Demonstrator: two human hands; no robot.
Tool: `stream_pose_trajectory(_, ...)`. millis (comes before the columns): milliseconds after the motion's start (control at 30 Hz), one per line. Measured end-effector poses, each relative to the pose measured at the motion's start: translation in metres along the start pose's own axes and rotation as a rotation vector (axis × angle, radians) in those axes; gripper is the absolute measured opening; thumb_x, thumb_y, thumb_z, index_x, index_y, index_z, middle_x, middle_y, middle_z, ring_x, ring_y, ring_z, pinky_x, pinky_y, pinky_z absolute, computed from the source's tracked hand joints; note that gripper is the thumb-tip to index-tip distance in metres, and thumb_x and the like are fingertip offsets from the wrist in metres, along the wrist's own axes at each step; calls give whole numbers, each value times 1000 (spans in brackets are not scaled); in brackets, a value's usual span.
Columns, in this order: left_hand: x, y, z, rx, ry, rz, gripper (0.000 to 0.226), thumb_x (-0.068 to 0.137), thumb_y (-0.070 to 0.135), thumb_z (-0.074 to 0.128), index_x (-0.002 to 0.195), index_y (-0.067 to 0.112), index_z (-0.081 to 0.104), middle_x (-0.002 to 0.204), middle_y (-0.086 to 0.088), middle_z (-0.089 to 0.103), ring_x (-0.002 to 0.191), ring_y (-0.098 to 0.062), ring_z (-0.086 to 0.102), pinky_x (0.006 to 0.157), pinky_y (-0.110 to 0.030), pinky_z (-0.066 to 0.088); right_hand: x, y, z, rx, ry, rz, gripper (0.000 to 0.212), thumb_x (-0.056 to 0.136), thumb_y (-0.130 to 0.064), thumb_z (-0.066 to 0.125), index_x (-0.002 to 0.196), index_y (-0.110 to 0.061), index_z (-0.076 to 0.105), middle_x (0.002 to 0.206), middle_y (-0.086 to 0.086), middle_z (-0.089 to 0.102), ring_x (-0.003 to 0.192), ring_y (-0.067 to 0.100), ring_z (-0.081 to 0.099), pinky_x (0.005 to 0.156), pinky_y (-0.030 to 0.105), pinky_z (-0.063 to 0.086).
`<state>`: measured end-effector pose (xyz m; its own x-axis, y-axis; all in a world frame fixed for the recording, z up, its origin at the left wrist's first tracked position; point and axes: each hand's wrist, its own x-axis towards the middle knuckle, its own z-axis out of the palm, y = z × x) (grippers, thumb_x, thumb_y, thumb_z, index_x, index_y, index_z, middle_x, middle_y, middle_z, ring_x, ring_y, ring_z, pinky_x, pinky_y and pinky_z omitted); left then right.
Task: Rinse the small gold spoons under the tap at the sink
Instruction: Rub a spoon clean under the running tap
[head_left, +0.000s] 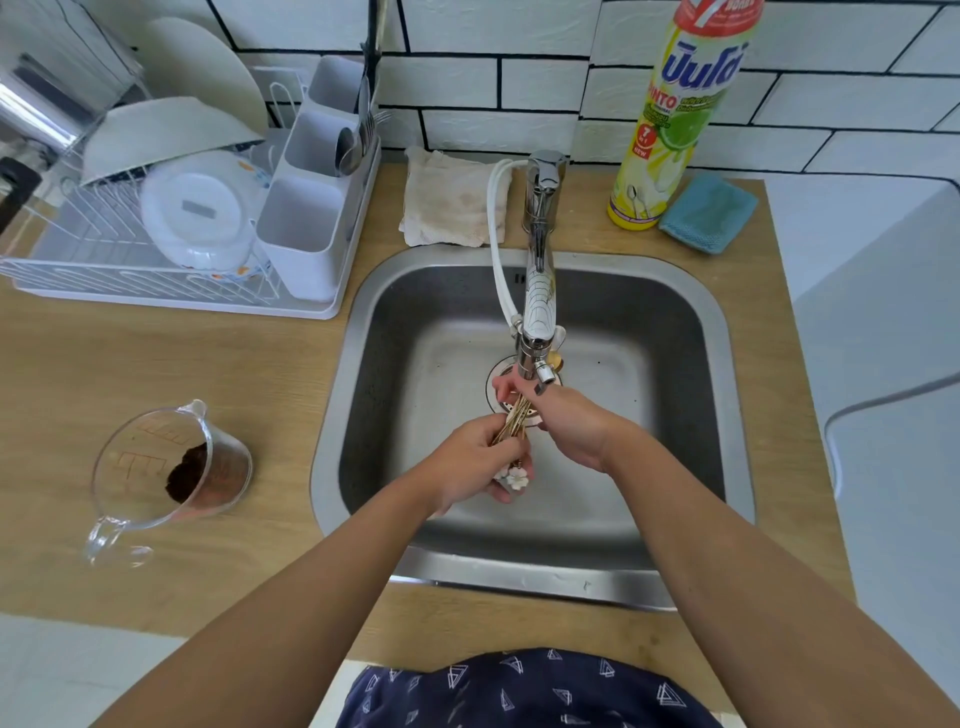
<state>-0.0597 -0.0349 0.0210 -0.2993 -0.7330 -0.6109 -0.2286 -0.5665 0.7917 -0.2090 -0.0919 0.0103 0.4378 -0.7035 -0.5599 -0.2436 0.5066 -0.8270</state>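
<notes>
A bundle of small gold spoons (515, 418) with white flower-shaped handle ends is held over the middle of the steel sink (374, 332), right under the spout of the chrome tap (537, 291). My left hand (480, 462) grips the handle ends of the bundle. My right hand (561, 421) is closed around the bowl ends just below the spout. The spoon bowls are hidden by my fingers. I cannot make out running water.
A white dish rack (156, 270) with plates and a cutlery caddy stands at the back left. A glass measuring jug (166, 467) with brown residue sits left of the sink. Behind the sink lie a cloth (447, 202), a dish soap bottle (675, 114) and a blue sponge (709, 213).
</notes>
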Motion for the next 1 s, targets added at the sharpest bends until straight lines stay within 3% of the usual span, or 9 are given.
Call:
stream_pose_trajectory(67,-3,-2,-1,57,0,10,10,101,13,44,100,8,52,82,-8,63,62,-14,65,57,-30,57,0,1,-4,-83,-27,38,36,108,-52,39,94,-35,68,117,-9,65,104,1,56,85,29,35)
stream_pose_trajectory(133,-6,-5,-2,77,10,9,14,102,15,40,103,4,49,80,-5,56,55,-13,57,48,-26,46,-1,5,-10,-92,-35,40,30,105,-54,45,111,-36,67,117,-16,69,108,-3,63,81,28,37)
stream_pose_trajectory(200,-10,-10,-6,57,17,-7,13,103,18,39,99,10,48,76,-2,50,51,-11,46,46,-23,34,-2,12,-16,79,49,-8,22,104,-39,56,123,-30,64,114,-13,74,100,2,71,75,28,38)
stream_pose_trajectory(300,-16,-17,-9,42,-16,-44,11,103,20,39,97,15,47,74,0,47,52,-10,42,48,-21,34,-5,21,-21,298,137,-77,35,103,-11,59,135,-25,56,112,-1,77,90,12,73,63,20,41)
stream_pose_trajectory(467,-20,-20,-6,-157,-64,-134,15,102,24,38,101,12,47,66,0,46,49,-16,45,41,-22,25,-4,21,-10,191,218,-203,11,96,-10,72,102,-18,75,84,-4,79,73,8,72,57,16,43)
stream_pose_trajectory(567,-23,-18,-5,-221,-50,-107,27,107,37,41,100,11,46,64,0,44,48,-16,45,40,-22,24,-3,21,-2,248,228,-240,12,92,-13,77,95,-25,79,83,-4,79,72,8,71,59,16,48)
stream_pose_trajectory(733,-27,-22,-6,-180,-21,-63,22,108,33,42,108,11,46,67,-1,43,49,-14,47,44,-22,27,-7,25,-2,235,135,-200,31,95,-7,70,91,-36,81,90,1,81,85,9,75,66,16,53)
stream_pose_trajectory(833,-27,-22,-7,-198,-33,-60,21,108,33,42,105,12,45,69,-1,44,52,-14,50,43,-20,29,-8,27,2,257,196,-168,34,102,-9,61,82,-28,80,86,3,81,80,12,77,60,19,54)
stream_pose_trajectory(1000,-26,-18,-7,-198,-51,-102,25,106,40,42,101,16,45,68,3,43,52,-11,39,44,-19,28,-3,26,6,265,303,-181,23,108,-18,51,101,-15,73,86,2,79,75,13,74,62,21,53)
